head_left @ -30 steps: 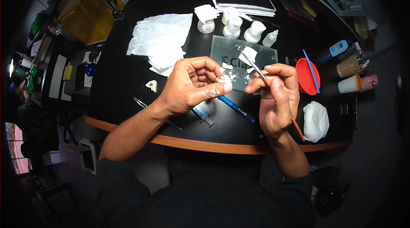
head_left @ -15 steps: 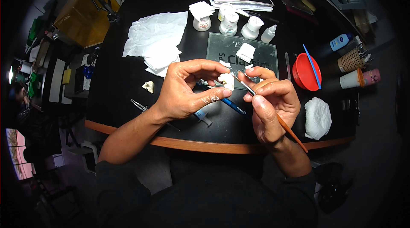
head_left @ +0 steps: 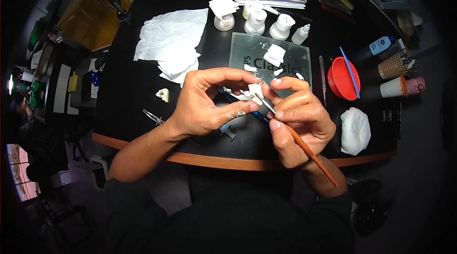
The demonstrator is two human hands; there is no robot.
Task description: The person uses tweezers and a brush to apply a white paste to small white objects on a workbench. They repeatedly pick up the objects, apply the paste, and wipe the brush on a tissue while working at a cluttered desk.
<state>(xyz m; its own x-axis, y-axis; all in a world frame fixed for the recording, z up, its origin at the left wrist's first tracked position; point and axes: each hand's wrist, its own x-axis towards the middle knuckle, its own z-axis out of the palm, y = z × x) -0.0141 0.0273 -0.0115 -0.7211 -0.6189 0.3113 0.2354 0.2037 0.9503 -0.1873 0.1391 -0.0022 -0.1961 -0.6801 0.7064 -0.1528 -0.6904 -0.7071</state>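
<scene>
Pinched between the thumb and fingers of my left hand (head_left: pixel 202 104) is a small cream-white dental model piece (head_left: pixel 256 91). White residue streaks that thumb. My right hand (head_left: pixel 307 121) grips a thin brush (head_left: pixel 312 154) with a reddish-brown wooden handle and a metal ferrule. The brush tip meets the front of the model piece; the bristles are too small to make out clearly. Beneath my hands lie a blue syringe (head_left: pixel 228 132) and a dark blue rod-like tool (head_left: pixel 260 117), both partly hidden. Another small model piece (head_left: pixel 163 94) rests left of my left hand, with tweezers (head_left: pixel 153 117) nearer me.
Beyond my hands lies a glass slab (head_left: pixel 240 47) with white scraps. White jars (head_left: pixel 255 23) and a dropper bottle (head_left: pixel 300 35) stand behind it. Right are a red bowl (head_left: pixel 340 85) with a blue stick (head_left: pixel 350 68) and a wadded white cloth (head_left: pixel 355 132). Paper towels (head_left: pixel 171 35) spread left.
My right hand has shifted slightly left, bringing the brush tip onto the model piece. The model piece has turned in my left fingers, and the brush handle now slants more steeply.
</scene>
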